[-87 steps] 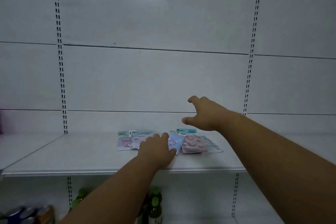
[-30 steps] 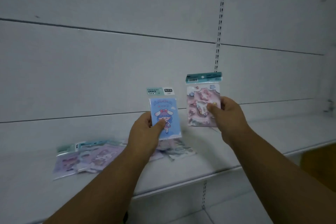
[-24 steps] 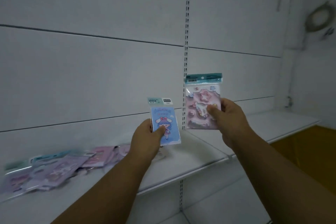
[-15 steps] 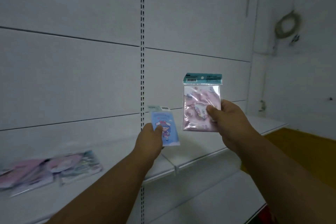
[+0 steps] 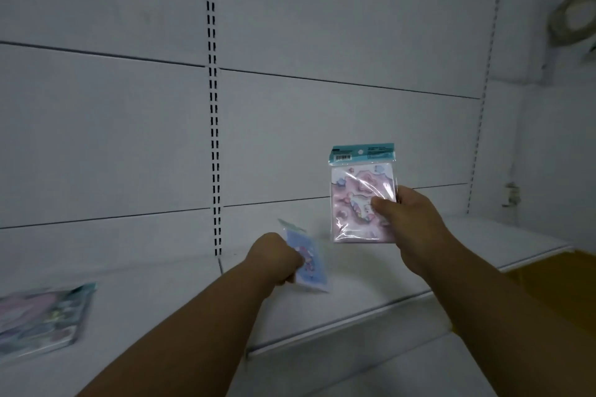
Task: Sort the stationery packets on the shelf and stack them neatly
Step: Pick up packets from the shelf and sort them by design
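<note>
My left hand grips a small blue packet with a cartoon figure, tilted flat and low over the white shelf; I cannot tell whether it touches the board. My right hand holds a larger pink packet with a teal header card upright, above the shelf and to the right of the blue one. A pile of several other packets lies on the shelf at the far left.
A slotted upright divides the white back panels just behind my left hand. The shelf's front edge runs diagonally below my arms, with a lower shelf under it. A yellow surface shows at the right.
My view has swung right, so the pile has slid to the left edge. My left hand has lowered the blue packet toward the shelf and tilted it flat. The pink packet stays upright.
</note>
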